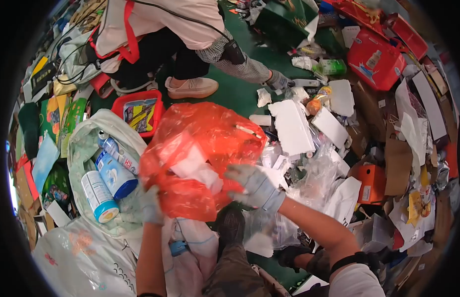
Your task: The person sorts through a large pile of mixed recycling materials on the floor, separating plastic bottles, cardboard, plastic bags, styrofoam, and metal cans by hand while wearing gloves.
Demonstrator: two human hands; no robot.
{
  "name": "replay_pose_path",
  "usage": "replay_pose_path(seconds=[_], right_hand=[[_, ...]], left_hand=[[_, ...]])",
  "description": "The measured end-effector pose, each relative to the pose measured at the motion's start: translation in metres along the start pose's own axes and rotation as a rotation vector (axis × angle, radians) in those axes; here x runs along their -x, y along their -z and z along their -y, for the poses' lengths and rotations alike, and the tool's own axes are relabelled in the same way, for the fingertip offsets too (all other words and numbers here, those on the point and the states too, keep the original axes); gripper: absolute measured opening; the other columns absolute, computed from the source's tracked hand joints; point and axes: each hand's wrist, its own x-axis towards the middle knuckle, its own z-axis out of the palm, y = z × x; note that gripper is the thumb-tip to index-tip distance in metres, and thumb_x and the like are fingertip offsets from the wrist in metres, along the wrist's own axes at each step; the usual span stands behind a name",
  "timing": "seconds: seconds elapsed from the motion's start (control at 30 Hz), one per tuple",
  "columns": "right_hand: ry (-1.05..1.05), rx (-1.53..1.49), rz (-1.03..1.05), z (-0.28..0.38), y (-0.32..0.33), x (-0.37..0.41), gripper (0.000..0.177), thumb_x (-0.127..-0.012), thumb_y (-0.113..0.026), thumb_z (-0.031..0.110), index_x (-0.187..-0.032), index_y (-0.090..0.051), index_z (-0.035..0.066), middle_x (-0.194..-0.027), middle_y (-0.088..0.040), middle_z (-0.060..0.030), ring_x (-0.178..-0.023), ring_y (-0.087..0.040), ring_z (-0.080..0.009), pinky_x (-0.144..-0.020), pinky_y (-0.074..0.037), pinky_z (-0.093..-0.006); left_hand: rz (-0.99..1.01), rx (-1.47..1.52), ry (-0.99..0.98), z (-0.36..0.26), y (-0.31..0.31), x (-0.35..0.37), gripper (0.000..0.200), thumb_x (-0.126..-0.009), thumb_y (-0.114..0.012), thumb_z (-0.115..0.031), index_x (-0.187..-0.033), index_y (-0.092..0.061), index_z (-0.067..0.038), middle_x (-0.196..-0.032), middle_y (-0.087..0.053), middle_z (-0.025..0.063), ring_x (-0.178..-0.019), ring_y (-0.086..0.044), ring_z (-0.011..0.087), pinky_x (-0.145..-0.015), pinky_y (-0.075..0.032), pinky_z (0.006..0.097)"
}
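A translucent red plastic bag is spread out in front of me, with something white and crumpled showing in its middle. My left hand, in a pale grey glove and blurred by motion, is closed on the bag's lower left edge. On the opposite side, my gloved right hand grips the lower right edge, its fingers bent over the red film. To the left, a pale green bag lies open with a blue-and-white canister, a blue-lidded container and a can inside.
Another person's gloved hand reaches into the waste pile at the top. White foam pieces and clear plastic film lie to the right. A red basket stands behind the bag. Cardboard and an orange box line the right side.
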Motion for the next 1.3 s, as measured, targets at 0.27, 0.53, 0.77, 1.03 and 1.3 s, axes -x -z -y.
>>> replay_pose_path(seconds=[0.27,0.53,0.77,1.03,1.3], right_hand=[[-0.651,0.414,-0.006,-0.216,0.003,-0.097,0.087,-0.065,-0.072,0.06,-0.138,-0.043,0.024,-0.149,-0.027,-0.014,-0.135,-0.027,-0.0391,-0.104,-0.03,-0.0557],[-0.502,0.743,0.403,-0.236,-0.058,-0.045,0.087,-0.065,-0.07,0.061,-0.14,-0.036,0.033,-0.146,-0.03,-0.0073,-0.139,-0.016,-0.0382,-0.097,-0.03,-0.0675],[-0.484,0.623,0.55,-0.137,-0.035,0.099,0.085,-0.065,-0.07,0.06,-0.139,-0.039,0.032,-0.152,-0.021,-0.01,-0.14,-0.013,-0.0404,-0.1,-0.023,-0.0693],[-0.424,0.415,0.068,-0.139,0.031,0.092,0.084,-0.068,-0.074,0.05,-0.138,-0.041,0.018,-0.145,-0.027,-0.0235,-0.132,-0.029,-0.0438,-0.106,-0.031,-0.0503],[-1.016,0.445,-0.119,-0.274,0.091,0.038,0.104,-0.062,-0.077,0.055,-0.145,-0.029,0.017,-0.148,-0.026,-0.0211,-0.136,-0.025,-0.0398,-0.11,-0.027,-0.046]], left_hand=[[-0.122,0.286,-0.015,0.028,0.164,0.034,0.048,-0.088,-0.056,-0.012,-0.133,-0.043,-0.004,-0.122,-0.054,0.0141,-0.11,-0.054,0.0277,-0.09,-0.049,0.0393],[0.233,-1.186,-0.934,0.006,-0.013,0.129,0.07,-0.079,-0.066,-0.049,-0.134,-0.044,-0.013,-0.14,-0.04,0.0148,-0.13,-0.035,0.0353,-0.109,-0.022,0.0521],[0.547,-1.927,-1.14,0.096,-0.027,0.042,0.065,-0.067,-0.072,-0.034,-0.126,-0.053,-0.015,-0.134,-0.046,0.012,-0.132,-0.031,0.0362,-0.108,-0.018,0.0594],[-0.009,-0.43,-0.394,0.024,-0.021,-0.044,0.026,-0.089,-0.057,-0.01,-0.113,-0.057,-0.002,-0.107,-0.061,0.0095,-0.101,-0.059,0.0226,-0.086,-0.05,0.0327],[0.238,0.53,-0.222,-0.07,-0.142,-0.017,0.043,-0.088,-0.063,-0.014,-0.126,-0.047,-0.001,-0.119,-0.055,0.013,-0.102,-0.058,0.0231,-0.085,-0.052,0.0387]])
